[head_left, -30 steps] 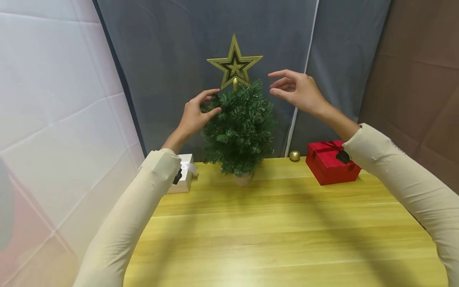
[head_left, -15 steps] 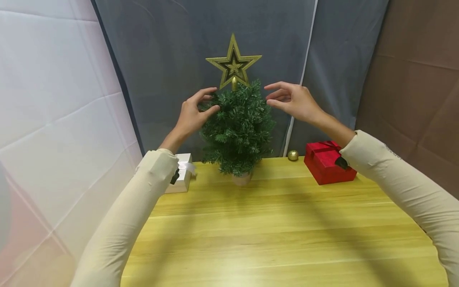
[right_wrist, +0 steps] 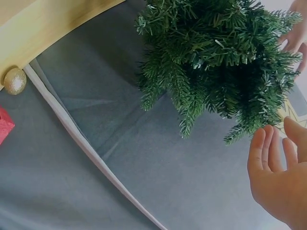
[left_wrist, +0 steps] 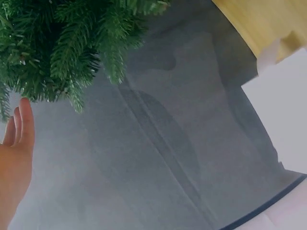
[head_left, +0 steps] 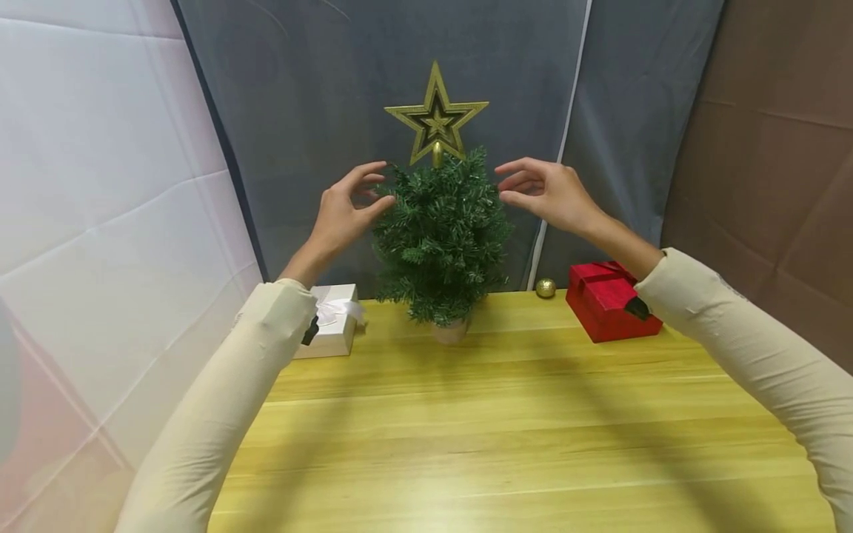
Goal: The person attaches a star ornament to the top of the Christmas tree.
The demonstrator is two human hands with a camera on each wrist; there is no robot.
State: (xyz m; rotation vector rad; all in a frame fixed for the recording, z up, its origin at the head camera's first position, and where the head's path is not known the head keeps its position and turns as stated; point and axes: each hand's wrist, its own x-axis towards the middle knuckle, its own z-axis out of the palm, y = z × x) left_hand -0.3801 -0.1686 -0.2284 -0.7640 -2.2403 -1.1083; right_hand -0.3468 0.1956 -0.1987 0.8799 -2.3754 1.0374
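A small green Christmas tree [head_left: 443, 237] stands in a pale pot [head_left: 450, 332] at the back of the table. On its top sits a gold star topper [head_left: 436, 118], upright. My left hand [head_left: 343, 211] is at the tree's upper left, fingers loosely bent and holding nothing. On the other side, my right hand [head_left: 556, 192] hovers by the upper branches, likewise with nothing in it. In the left wrist view, the fingertips [left_wrist: 25, 103] are right at the lowest visible needles. The right wrist view has the right hand [right_wrist: 283, 177] close beside branch tips.
A white gift box [head_left: 336, 326] with a white ribbon stands left of the tree. To the right are a gold ball ornament [head_left: 546, 288] and a red gift box [head_left: 609, 303]. A grey curtain [head_left: 320, 89] hangs behind the wooden table [head_left: 480, 429].
My left hand has drawn back leftward from the branches. The right hand has come down from beside the star to the upper branches. Tree and star stay in place.
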